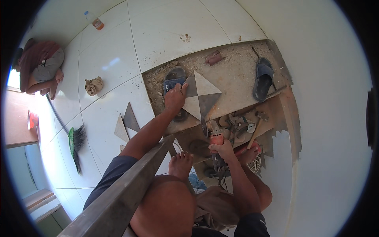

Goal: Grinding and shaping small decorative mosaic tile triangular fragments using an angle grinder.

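My left hand [175,97] grips the left edge of a square tile [210,83] patterned with grey and beige triangles. Partly beneath that hand lies a dark blue slide sandal [175,74]. My right hand [223,150] is wrapped round the body of a red and black angle grinder [217,138]. The grinder's cutting disc [204,128] stands at the tile's lower corner; I cannot tell whether they touch. Triangular tile pieces [130,117] in grey and beige lie on the white floor left of my left forearm.
Hammers and other hand tools [241,125] lie right of the grinder. Another sandal [262,79] rests on the rough bare floor. A grey beam [118,193] slants across my left side. A broom [75,144], crumpled paper [93,85], a bottle [94,21] and a seated person [41,65] are leftward.
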`<state>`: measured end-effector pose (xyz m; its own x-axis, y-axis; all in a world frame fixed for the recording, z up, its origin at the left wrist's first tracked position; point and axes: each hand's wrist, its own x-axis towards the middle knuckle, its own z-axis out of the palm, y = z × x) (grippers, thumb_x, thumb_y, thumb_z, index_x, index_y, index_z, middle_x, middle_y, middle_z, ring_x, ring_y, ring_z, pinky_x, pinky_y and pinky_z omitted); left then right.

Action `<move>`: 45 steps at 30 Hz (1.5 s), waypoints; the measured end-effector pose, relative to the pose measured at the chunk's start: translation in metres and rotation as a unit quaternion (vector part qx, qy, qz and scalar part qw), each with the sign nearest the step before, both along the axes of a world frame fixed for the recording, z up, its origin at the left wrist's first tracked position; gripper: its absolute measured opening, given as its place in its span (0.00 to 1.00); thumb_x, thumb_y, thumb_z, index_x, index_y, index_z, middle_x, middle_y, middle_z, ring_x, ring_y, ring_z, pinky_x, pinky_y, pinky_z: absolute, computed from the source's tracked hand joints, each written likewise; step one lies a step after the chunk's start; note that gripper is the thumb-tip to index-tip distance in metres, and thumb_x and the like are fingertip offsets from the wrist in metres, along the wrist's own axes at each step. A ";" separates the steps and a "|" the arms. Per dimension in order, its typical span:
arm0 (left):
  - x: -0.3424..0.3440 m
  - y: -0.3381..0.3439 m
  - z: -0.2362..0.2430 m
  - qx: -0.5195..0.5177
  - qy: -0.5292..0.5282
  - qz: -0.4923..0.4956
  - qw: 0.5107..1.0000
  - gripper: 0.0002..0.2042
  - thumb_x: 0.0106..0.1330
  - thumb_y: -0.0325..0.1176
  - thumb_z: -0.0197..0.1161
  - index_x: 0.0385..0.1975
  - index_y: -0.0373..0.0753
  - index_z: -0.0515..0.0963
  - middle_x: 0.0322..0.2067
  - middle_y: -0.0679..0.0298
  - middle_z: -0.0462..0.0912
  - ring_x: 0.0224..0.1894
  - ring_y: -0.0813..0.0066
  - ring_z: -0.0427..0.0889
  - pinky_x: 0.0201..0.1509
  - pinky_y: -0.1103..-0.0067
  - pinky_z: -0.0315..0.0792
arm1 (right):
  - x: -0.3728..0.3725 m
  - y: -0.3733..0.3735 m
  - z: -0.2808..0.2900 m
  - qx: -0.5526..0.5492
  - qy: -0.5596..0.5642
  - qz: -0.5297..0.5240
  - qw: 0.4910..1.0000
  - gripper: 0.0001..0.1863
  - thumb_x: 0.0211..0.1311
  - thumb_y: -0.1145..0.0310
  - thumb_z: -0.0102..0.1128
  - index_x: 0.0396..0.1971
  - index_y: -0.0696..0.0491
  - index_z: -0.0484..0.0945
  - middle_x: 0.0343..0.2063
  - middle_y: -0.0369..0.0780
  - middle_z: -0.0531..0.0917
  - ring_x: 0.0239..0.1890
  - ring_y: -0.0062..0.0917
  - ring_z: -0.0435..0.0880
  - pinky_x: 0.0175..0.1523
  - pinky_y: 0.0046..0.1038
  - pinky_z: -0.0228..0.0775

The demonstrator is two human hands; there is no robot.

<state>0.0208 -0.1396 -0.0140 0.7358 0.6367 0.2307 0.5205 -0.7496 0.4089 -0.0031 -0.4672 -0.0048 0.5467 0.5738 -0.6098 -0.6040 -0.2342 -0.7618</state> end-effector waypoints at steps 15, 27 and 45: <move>-0.001 0.000 0.002 -0.002 -0.009 -0.017 1.000 0.22 0.77 0.54 0.49 0.32 0.39 0.75 0.23 0.48 0.83 0.28 0.45 0.84 0.31 0.54 0.76 | 0.005 0.000 -0.011 -0.002 0.003 -0.002 1.000 0.17 0.50 0.76 0.73 0.41 0.58 0.79 0.30 0.34 0.81 0.28 0.18 0.81 0.34 0.23 0.77; 0.000 0.001 0.000 0.002 0.000 -0.018 1.000 0.22 0.77 0.53 0.49 0.33 0.39 0.76 0.23 0.48 0.83 0.29 0.46 0.85 0.33 0.54 0.77 | 0.008 0.002 -0.014 -0.031 -0.037 0.012 0.999 0.18 0.49 0.73 0.75 0.41 0.57 0.79 0.29 0.34 0.81 0.27 0.18 0.81 0.33 0.23 0.76; -0.001 0.002 -0.005 0.016 -0.047 -0.025 0.998 0.18 0.78 0.47 0.51 0.30 0.40 0.75 0.22 0.48 0.82 0.26 0.44 0.83 0.28 0.53 0.74 | 0.017 0.013 0.000 -0.027 -0.024 0.015 0.999 0.16 0.51 0.74 0.73 0.40 0.57 0.79 0.32 0.34 0.80 0.31 0.20 0.82 0.38 0.25 0.80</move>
<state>0.0197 -0.1380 -0.0186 0.7403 0.5916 0.3194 0.4431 -0.7866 0.4300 0.0135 -0.4544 -0.0052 0.5588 0.5574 -0.6140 -0.5595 -0.2931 -0.7753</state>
